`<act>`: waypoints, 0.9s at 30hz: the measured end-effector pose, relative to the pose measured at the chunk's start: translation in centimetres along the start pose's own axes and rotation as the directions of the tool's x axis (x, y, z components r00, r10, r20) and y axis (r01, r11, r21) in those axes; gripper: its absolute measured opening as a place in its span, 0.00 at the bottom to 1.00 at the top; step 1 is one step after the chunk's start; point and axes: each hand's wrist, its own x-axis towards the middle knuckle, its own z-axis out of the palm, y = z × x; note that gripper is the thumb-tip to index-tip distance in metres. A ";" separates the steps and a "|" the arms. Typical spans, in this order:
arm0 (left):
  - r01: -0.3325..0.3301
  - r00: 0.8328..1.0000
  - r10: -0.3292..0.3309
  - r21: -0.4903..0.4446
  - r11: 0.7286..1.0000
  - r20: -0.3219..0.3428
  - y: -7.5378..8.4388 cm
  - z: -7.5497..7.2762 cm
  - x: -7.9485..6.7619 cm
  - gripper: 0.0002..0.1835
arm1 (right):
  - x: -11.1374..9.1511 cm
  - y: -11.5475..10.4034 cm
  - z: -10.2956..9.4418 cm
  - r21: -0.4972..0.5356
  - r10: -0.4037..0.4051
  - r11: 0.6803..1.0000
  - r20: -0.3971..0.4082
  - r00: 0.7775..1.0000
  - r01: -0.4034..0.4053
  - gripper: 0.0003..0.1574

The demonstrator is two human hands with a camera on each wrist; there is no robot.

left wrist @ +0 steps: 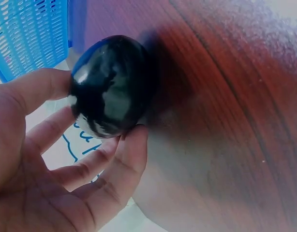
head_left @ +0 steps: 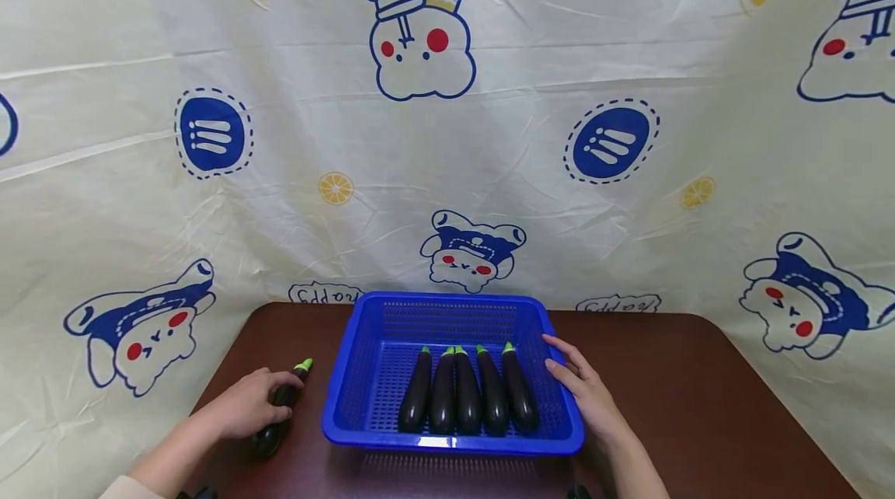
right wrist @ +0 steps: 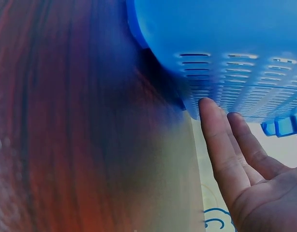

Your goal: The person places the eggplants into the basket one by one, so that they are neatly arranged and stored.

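A dark purple eggplant (head_left: 269, 437) with a green stem end lies at the table's left, its tip pointing away. My left hand (head_left: 252, 403) grips it from above, the fingers round its sides. In the left wrist view the glossy rounded end of this eggplant (left wrist: 114, 87) shows between thumb and fingers. A blue plastic basket (head_left: 450, 443) stands mid-table, with several eggplants (head_left: 468, 394) side by side in it, stems to the back. My right hand (head_left: 586, 390) holds the basket's right rim. In the right wrist view, fingers (right wrist: 217, 140) lie against its slotted outer wall.
The brown wood-grain table (head_left: 671, 398) carries the basket and reaches back to a pale cloth (head_left: 531, 157) printed with bears and orange slices. The cloth hangs close behind the table and along its sides.
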 end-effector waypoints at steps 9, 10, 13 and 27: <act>0.033 0.999 -0.034 -0.018 0.999 -0.005 0.2 -0.2 0.0 0.19 | 0.1 0.1 0.1 -0.012 0.005 1.000 -0.008 1.000 -0.005 0.34; 0.033 0.999 -0.033 -0.016 0.999 -0.006 0.2 -0.2 0.0 0.19 | 0.2 0.1 0.1 -0.010 0.005 1.000 -0.008 1.000 -0.006 0.34; 0.045 0.999 -0.045 -0.017 0.999 -0.014 0.3 -0.4 0.0 0.19 | 0.2 0.1 0.1 -0.005 0.005 1.000 -0.006 1.000 -0.005 0.34; 0.026 0.999 -0.026 0.000 1.000 -0.035 1.0 -1.6 0.0 0.20 | 0.3 0.2 0.0 -0.019 0.004 1.000 -0.013 1.000 -0.004 0.34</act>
